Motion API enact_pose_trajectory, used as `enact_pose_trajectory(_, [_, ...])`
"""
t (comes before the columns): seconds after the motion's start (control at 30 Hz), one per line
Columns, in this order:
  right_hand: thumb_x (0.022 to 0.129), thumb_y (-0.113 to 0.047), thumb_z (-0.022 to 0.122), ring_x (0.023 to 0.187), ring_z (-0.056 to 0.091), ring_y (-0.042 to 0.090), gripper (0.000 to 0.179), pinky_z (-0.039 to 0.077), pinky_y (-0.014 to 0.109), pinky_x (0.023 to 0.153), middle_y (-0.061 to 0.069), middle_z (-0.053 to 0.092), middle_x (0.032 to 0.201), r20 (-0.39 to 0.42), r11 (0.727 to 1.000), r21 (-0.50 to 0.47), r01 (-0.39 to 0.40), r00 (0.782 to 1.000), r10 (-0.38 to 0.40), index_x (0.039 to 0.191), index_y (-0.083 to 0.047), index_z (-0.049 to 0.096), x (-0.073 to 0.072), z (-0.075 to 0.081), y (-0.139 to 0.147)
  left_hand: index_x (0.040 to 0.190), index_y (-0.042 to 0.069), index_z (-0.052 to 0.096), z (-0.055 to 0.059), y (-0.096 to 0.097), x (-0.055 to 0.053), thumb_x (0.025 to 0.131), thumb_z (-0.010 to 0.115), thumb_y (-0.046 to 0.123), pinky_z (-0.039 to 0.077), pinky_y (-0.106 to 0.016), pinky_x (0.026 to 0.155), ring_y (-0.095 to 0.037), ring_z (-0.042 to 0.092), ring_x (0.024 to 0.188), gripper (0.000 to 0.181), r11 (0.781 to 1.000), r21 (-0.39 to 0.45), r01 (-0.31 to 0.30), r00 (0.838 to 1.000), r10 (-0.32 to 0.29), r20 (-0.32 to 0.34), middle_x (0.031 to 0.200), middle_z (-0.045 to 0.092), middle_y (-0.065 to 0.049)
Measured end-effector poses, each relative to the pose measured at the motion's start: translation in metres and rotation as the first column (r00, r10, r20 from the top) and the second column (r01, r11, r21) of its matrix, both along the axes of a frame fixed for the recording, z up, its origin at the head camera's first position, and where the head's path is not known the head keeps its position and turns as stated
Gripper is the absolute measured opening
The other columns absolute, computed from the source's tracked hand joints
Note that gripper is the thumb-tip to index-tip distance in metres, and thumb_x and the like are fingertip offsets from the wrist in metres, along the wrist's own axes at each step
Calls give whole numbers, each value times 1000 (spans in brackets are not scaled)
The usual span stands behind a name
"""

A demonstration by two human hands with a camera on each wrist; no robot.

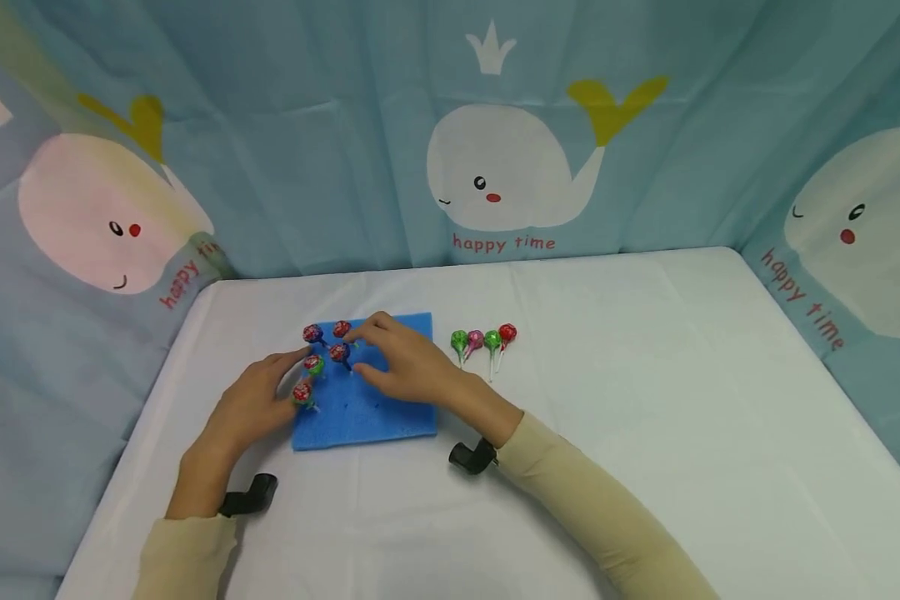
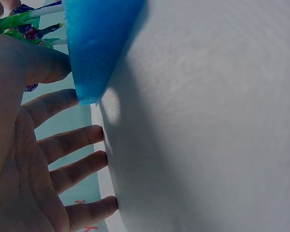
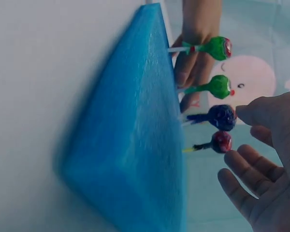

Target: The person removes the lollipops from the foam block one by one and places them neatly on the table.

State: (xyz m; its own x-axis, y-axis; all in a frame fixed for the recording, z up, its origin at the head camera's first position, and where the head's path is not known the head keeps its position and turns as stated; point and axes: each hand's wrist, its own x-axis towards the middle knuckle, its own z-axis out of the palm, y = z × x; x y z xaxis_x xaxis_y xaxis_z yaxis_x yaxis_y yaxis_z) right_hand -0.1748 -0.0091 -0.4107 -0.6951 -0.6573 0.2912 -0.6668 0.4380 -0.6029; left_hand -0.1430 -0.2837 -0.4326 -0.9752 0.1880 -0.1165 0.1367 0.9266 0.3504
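Observation:
A blue foam board lies on the table with several wrapped lollipops standing in it by their sticks. Along its left edge rests my left hand, thumb and forefinger touching the foam, other fingers spread on the table. Beside them stand two green-and-red lollipops. My right hand hovers over the board with fingers parted and nothing gripped. In the right wrist view, its thumb tip is right by a dark blue lollipop, its fingers close to a red one.
Right of the board, two green lollipops, a pink one and a red one lie in a row on the white table. Small holes show in the foam. A whale-print curtain hangs behind.

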Motion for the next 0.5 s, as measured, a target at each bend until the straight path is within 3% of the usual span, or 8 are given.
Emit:
enact_pose_trajectory(0.3, [103, -23, 69, 116, 69, 19, 36, 59, 29, 99, 6, 63, 136, -38, 999, 39, 17, 999, -16, 137, -14, 67, -1, 2, -15, 160, 9, 46, 3, 1, 1, 94, 64, 20, 37, -81, 112, -57, 42, 145, 69, 1000, 16, -7, 1000, 7, 6, 158, 49, -30])
enact_pose_trajectory(0.5, [103, -22, 69, 114, 71, 20, 31, 59, 27, 95, 6, 65, 133, -58, 998, 44, 34, 998, -32, 132, -12, 70, -2, 0, -25, 160, 8, 45, -1, -1, 1, 92, 62, 17, 38, -80, 112, -57, 43, 145, 70, 1000, 28, 6, 1000, -6, 0, 158, 49, -30])
